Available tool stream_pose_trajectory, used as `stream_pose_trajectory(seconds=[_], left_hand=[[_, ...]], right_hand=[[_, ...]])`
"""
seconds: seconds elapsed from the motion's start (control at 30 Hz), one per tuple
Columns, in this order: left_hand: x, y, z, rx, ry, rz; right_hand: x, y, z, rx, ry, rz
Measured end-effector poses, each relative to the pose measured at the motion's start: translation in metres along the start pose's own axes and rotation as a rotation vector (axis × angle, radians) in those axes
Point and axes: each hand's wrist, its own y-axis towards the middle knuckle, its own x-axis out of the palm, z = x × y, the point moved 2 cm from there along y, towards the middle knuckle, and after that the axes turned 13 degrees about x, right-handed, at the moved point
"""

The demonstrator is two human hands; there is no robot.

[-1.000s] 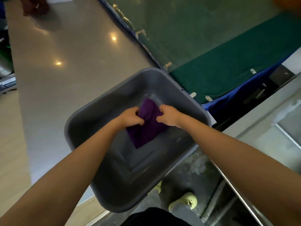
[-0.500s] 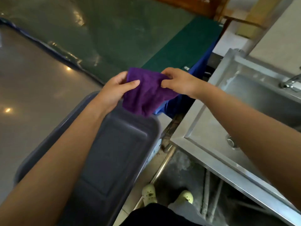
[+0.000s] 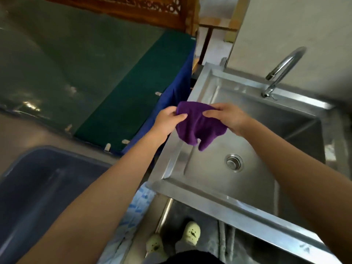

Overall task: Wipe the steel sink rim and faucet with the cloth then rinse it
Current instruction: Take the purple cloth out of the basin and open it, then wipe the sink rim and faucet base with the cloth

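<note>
A purple cloth [image 3: 198,126] hangs in the air over the left part of the steel sink [image 3: 209,199]. My left hand [image 3: 167,121] pinches its left top edge and my right hand [image 3: 228,119] pinches its right top edge. The cloth droops between them above the sink's left rim and basin. A drain [image 3: 234,162] lies in the basin floor below the cloth. The curved steel faucet [image 3: 282,69] rises from the sink's back rim at the upper right, apart from both hands.
A grey plastic tub [image 3: 38,187] sits on the counter at the lower left. A green mat over blue fabric [image 3: 133,88] covers the surface behind it. A pale wall stands behind the faucet. My shoes [image 3: 191,233] show on the floor below the sink's front edge.
Both hands lifted the cloth out of the grey tub and carried it rightward, from above the tub to over the sink. The view swung right, bringing the faucet in.
</note>
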Motion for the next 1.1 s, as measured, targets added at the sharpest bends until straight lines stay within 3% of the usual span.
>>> stream_pose_trajectory(seconds=[0.13, 0.23, 0.3, 0.37, 0.43, 0.5, 0.57, 0.7, 0.87, 1.0, 1.1], left_hand=[[0.018, 0.022, -0.036, 0.002, 0.228, -0.008], [0.014, 0.032, -0.063, 0.161, 0.509, -0.018], [0.014, 0.043, -0.09, 0.228, 0.766, -0.172], [0.017, 0.052, -0.12, 0.179, 1.08, -0.337], [0.021, 0.054, -0.145, 0.138, 1.249, -0.398], [0.023, 0.048, -0.158, 0.178, 1.271, -0.362], [0.023, 0.049, -0.165, 0.229, 1.283, -0.334], [0.022, 0.05, -0.166, 0.279, 1.258, -0.306], [0.022, 0.051, -0.164, 0.273, 1.264, -0.293], [0.022, 0.053, -0.165, 0.27, 1.304, -0.302], [0.026, 0.06, -0.163, 0.274, 1.315, -0.305]], right_hand=[[-0.019, 0.024, 0.032, 0.003, 0.124, 0.137], [-0.019, 0.044, 0.054, 0.046, 0.223, 0.253], [-0.006, 0.063, 0.07, 0.068, 0.244, 0.312], [0.015, 0.088, 0.085, 0.071, 0.285, 0.336], [0.041, 0.114, 0.096, 0.057, 0.272, 0.339], [0.064, 0.131, 0.103, -0.003, 0.193, 0.293], [0.081, 0.141, 0.112, -0.084, -0.045, 0.256], [0.088, 0.16, 0.135, -0.202, -0.449, 0.334], [0.066, 0.21, 0.117, -0.145, -0.506, 0.488], [0.045, 0.24, 0.105, -0.122, -0.515, 0.474], [0.034, 0.25, 0.094, -0.129, -0.369, 0.459]])
